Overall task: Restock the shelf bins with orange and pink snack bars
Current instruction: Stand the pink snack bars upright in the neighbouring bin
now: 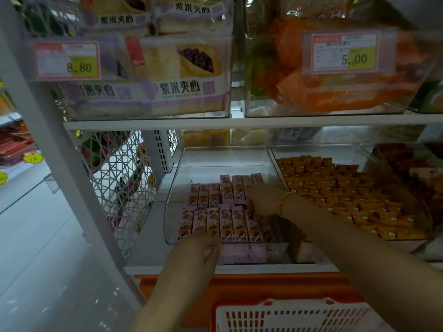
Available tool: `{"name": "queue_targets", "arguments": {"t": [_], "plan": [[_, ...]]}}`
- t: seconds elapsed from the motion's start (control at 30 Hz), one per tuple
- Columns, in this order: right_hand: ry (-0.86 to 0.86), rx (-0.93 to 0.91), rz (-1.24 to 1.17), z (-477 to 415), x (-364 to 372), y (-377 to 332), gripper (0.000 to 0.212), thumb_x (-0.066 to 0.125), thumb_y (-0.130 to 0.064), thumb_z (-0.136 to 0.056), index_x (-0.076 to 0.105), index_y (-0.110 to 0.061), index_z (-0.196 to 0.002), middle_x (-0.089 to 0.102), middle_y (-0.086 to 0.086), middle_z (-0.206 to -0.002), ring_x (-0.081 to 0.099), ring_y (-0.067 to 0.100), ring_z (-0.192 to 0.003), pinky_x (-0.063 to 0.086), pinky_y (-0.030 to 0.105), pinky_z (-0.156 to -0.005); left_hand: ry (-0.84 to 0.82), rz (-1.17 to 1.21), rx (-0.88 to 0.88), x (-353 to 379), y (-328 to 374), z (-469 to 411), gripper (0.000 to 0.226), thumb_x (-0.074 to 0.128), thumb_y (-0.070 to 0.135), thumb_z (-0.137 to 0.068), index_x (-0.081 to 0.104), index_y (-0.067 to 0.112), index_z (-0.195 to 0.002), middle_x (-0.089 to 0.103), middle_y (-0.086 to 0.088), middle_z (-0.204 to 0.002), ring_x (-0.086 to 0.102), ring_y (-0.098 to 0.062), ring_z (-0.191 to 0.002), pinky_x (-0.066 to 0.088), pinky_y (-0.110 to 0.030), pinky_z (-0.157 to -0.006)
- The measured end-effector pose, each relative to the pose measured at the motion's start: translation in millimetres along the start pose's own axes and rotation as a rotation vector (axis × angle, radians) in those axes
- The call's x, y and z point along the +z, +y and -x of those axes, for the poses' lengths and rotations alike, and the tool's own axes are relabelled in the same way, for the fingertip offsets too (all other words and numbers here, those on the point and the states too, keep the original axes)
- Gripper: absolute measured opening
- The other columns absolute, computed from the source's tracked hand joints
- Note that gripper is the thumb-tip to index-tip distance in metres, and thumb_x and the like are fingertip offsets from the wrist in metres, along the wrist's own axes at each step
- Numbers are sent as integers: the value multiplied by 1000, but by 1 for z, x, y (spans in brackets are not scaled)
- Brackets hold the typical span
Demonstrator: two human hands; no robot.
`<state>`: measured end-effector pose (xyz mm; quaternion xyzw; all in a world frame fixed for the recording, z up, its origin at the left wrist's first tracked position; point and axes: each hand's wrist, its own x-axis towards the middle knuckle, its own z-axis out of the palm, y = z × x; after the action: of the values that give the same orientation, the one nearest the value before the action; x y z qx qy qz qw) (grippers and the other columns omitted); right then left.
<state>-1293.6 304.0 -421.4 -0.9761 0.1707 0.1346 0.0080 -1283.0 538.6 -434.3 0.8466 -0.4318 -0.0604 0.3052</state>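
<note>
Pink snack bars lie in rows inside a clear plastic bin on the lower shelf. Orange snack bars fill the clear bin to its right. My right hand reaches into the pink bin, its fingers down among the bars at the right side; what they hold is hidden. My left hand rests at the bin's front lip with fingers loosely curled against the front row of pink bars.
A white and red basket sits below the shelf in front of me. Upper shelf bins hold purple-labelled bread packs and orange packets with price tags. A white lattice panel closes the shelf's left side.
</note>
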Motion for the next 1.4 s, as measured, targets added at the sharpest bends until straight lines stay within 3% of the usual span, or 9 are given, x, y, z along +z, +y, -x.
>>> {"name": "queue_targets", "arguments": {"t": [0.2, 0.33, 0.47, 0.7, 0.83, 0.93, 1.17, 1.3, 1.4], "plan": [[171, 97, -263, -29, -26, 4, 26, 60, -18, -88, 70, 1, -102, 67, 13, -105, 63, 23, -96, 51, 35, -90, 20, -50, -60, -5, -13, -4, 31, 47, 31, -97, 59, 26, -125, 56, 7, -131, 54, -5, -114, 36, -11, -90], [239, 153, -388, -52, -26, -12, 38, 63, -31, -88, 49, -7, -62, 46, 4, -64, 48, 16, -62, 46, 29, -66, 13, -53, -69, -5, -14, -5, 31, 47, 31, -97, 58, 26, -126, 55, 8, -131, 53, -3, -113, 33, -7, -88], [126, 138, -288, -61, -17, -34, 45, 61, -44, -88, 60, 0, -100, 60, 10, -96, 60, 27, -95, 47, 32, -75, 7, -40, -81, -6, -12, -4, 32, 46, 31, -98, 56, 26, -128, 54, 9, -132, 52, -3, -114, 33, -7, -86], [287, 217, -157, -63, 9, -46, 33, 45, -21, -96, 56, -3, -121, 57, 17, -120, 56, 31, -108, 48, 36, -83, 31, -39, -80, -9, -12, -1, 33, 46, 34, -98, 54, 28, -129, 53, 11, -132, 50, -2, -117, 31, -8, -84], [277, 256, -378, -56, 4, -45, 50, 45, -46, -95, 60, 0, -86, 61, 15, -90, 61, 28, -83, 48, 30, -67, 40, -8, -97, -9, -10, 0, 34, 47, 33, -97, 53, 27, -130, 52, 9, -134, 49, -2, -118, 29, -6, -85], [353, 266, -602, -54, -3, -43, 48, 62, -41, -87, 39, -11, -57, 45, 4, -59, 41, 13, -50, 32, 22, -42, 79, 20, -117, -10, -8, 1, 34, 49, 32, -96, 54, 26, -130, 52, 9, -135, 49, -3, -120, 28, -5, -84], [761, 60, -1065, -29, -8, -42, 29, 79, -16, -71, 52, -10, -79, 53, -4, -76, 49, 11, -70, 36, 9, -51, 201, 147, -150, -13, 5, 4, 33, 52, 27, -95, 58, 22, -127, 54, 10, -132, 49, -3, -117, 30, -8, -91], [732, -21, -1135, 8, -13, -49, 33, 82, -18, -71, 50, -15, -75, 57, -2, -79, 52, 10, -72, 40, 6, -54, 257, 366, -196, -15, 19, 6, 32, 55, 25, -93, 58, 22, -125, 62, 9, -118, 55, 5, -95, 40, -7, -79], [623, -62, -1150, 56, -6, -60, 37, 84, -23, -69, 47, -20, -75, 60, -2, -81, 56, 9, -72, 44, 9, -54, 234, 618, -238, -17, 27, 6, 34, 58, 34, -89, 62, 21, -120, 66, 5, -112, 63, -7, -100, 48, -20, -85]]}}
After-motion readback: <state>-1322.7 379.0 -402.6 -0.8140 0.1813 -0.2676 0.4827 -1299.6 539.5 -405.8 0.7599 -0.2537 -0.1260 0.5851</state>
